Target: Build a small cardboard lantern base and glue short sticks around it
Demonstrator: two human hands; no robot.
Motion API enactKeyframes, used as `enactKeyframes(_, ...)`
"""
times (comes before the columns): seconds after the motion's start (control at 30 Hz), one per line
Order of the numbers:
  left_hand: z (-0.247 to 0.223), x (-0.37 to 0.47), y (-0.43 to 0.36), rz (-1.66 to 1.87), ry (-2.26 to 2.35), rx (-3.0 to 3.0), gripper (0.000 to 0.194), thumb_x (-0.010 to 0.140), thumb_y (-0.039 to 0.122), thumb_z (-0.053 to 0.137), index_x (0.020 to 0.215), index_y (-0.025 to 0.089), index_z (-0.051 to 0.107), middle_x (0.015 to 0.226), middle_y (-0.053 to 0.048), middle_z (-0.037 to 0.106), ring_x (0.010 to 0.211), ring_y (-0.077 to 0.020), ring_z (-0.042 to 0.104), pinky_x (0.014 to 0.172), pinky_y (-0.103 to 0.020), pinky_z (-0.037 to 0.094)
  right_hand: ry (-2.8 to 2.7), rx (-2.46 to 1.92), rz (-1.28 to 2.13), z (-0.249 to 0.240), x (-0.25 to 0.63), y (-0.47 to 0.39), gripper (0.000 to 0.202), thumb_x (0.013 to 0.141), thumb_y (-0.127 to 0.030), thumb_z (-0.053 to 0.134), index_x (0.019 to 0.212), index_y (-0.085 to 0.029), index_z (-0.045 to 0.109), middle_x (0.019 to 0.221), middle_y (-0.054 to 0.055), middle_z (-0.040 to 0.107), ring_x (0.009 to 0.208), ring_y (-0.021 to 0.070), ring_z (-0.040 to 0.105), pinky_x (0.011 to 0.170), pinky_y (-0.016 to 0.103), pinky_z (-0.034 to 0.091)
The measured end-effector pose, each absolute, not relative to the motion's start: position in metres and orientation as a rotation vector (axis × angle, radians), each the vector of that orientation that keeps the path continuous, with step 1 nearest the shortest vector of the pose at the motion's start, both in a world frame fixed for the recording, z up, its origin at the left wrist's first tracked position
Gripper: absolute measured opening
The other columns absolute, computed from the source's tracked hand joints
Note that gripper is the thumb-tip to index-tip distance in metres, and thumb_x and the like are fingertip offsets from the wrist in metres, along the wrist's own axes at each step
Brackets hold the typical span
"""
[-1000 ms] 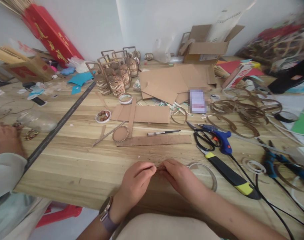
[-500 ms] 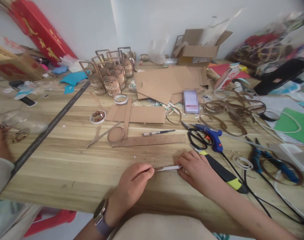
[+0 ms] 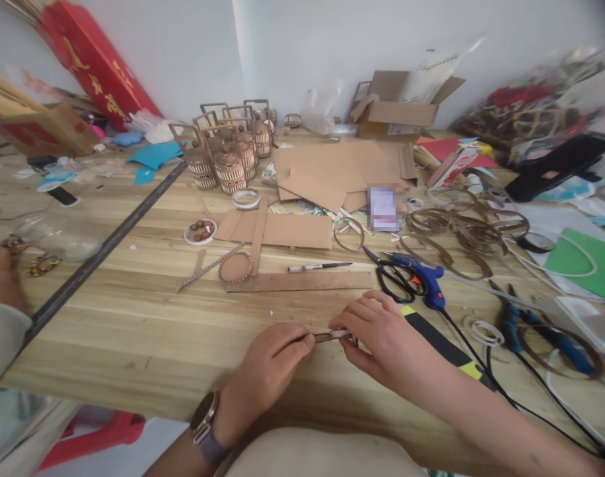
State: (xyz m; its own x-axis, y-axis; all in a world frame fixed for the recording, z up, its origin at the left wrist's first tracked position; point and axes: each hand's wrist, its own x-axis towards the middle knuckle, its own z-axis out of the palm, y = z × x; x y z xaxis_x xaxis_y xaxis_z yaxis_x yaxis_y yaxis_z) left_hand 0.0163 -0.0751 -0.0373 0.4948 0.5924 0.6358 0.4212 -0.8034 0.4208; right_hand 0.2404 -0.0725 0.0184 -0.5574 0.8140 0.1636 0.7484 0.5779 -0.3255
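Near the front edge of the table, my left hand (image 3: 277, 358) pinches one end of a narrow brown strip (image 3: 323, 337) between thumb and fingers. My right hand (image 3: 374, 334) is closed on its other end, where a pale white section (image 3: 338, 333) shows. Only a short length is visible between the hands; the rest is hidden by my fingers. Beyond them lies a flat cardboard strip (image 3: 302, 281). A pen (image 3: 319, 267) and a round cardboard piece with a corrugated rim (image 3: 235, 267) lie farther back.
Right of my hands lie black-handled scissors (image 3: 394, 285), a blue glue gun (image 3: 426, 281), a black-and-yellow tool (image 3: 439, 341) and blue-handled pliers (image 3: 508, 324). Several small woven baskets (image 3: 230, 173) stand behind, near cardboard sheets (image 3: 322, 169). Another person's hand (image 3: 1, 275) rests at far left.
My right hand has moved left along the strip, closer to my left hand, so less of the white section shows. My view has shifted slightly.
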Motion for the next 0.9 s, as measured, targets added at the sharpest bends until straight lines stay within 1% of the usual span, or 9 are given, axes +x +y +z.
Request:
enactKeyframes(0.3,-0.042,0.023,-0.076,1.196,0.897,2.532,0.029,0.104,0.022,0.038,0.106,0.019,0.066,0.094,-0.006,0.072,0.085,-0.0176,0.068,0.077,-0.031,0.057,-2.697,-1.3,0.122,0.02,0.218,-0.065,0.023,0.077,-0.006,0.051,0.094,-0.019,0.061,0.087,0.008,0.07,0.089,0.0247,0.062,0.094,0.043,0.036)
enactKeyframes(0.43,-0.046,0.014,-0.07,1.232,1.016,2.501,0.026,0.103,0.021,0.039,0.109,0.021,0.065,0.096,-0.007,0.072,0.086,-0.0188,0.068,0.078,-0.032,0.058,-2.673,-1.342,0.113,0.021,0.222,-0.066,0.022,0.078,-0.008,0.053,0.095,-0.019,0.06,0.083,0.006,0.068,0.081,0.0237,0.062,0.077,0.037,0.041)
enactKeyframes(0.5,-0.044,0.007,-0.067,1.281,1.291,2.436,0.024,0.101,0.026,0.047,0.12,0.021,0.06,0.108,-0.011,0.07,0.099,-0.025,0.066,0.086,-0.041,0.057,-2.631,-1.362,0.155,0.022,0.226,-0.067,0.021,0.079,-0.008,0.053,0.096,-0.019,0.059,0.081,0.005,0.066,0.077,0.0232,0.062,0.07,0.034,0.042)
enactKeyframes(0.53,-0.04,0.005,-0.067,1.31,1.456,2.401,0.031,0.099,0.029,0.052,0.128,0.02,0.056,0.117,-0.015,0.067,0.11,-0.0298,0.063,0.091,-0.048,0.054,-2.61,-1.366,0.185,0.022,0.228,-0.068,0.021,0.079,-0.008,0.054,0.097,-0.019,0.059,0.08,0.005,0.066,0.077,0.0229,0.062,0.068,0.033,0.043)
enactKeyframes(0.6,-0.027,0.003,-0.07,1.347,1.689,2.389,0.05,0.095,0.03,0.058,0.141,0.016,0.044,0.136,-0.021,0.055,0.131,-0.0391,0.047,0.1,-0.06,0.044,-2.576,-1.359,0.252,0.022,0.229,-0.07,0.022,0.08,-0.007,0.053,0.099,-0.018,0.057,0.081,0.005,0.065,0.078,0.0223,0.062,0.069,0.032,0.045)
enactKeyframes(0.63,-0.019,0.005,-0.072,1.346,1.708,2.417,0.052,0.095,0.026,0.059,0.143,0.015,0.041,0.141,-0.022,0.051,0.137,-0.0398,0.04,0.104,-0.061,0.041,-2.564,-1.351,0.286,0.021,0.229,-0.071,0.023,0.081,-0.007,0.053,0.1,-0.018,0.057,0.081,0.005,0.065,0.078,0.0221,0.062,0.069,0.032,0.045)
enactKeyframes(0.67,-0.012,0.008,-0.075,1.332,1.641,2.477,0.049,0.095,0.02,0.058,0.141,0.014,0.043,0.141,-0.021,0.051,0.138,-0.0378,0.038,0.106,-0.058,0.04,-2.555,-1.344,0.324,0.021,0.228,-0.071,0.024,0.081,-0.006,0.052,0.101,-0.017,0.057,0.083,0.006,0.066,0.08,0.0223,0.062,0.07,0.032,0.046)
enactKeyframes(0.77,0.003,0.023,-0.079,1.157,1.183,2.595,0.038,0.096,0.009,0.048,0.133,0.016,0.048,0.123,-0.014,0.064,0.125,-0.0258,0.055,0.105,-0.044,0.046,-2.555,-1.329,0.451,0.021,0.221,-0.073,0.025,0.079,-0.005,0.052,0.102,-0.016,0.055,0.089,0.008,0.067,0.085,0.0244,0.063,0.073,0.035,0.049)
enactKeyframes(0.9,-0.001,0.036,-0.07,1.061,1.03,2.451,0.021,0.098,0.013,0.044,0.118,0.016,0.05,0.11,-0.012,0.068,0.114,-0.0262,0.06,0.103,-0.049,0.047,-2.506,-1.318,0.655,0.026,0.217,-0.077,0.028,0.074,-0.003,0.052,0.098,-0.018,0.052,0.09,0.007,0.067,0.084,0.0225,0.064,0.072,0.033,0.05)
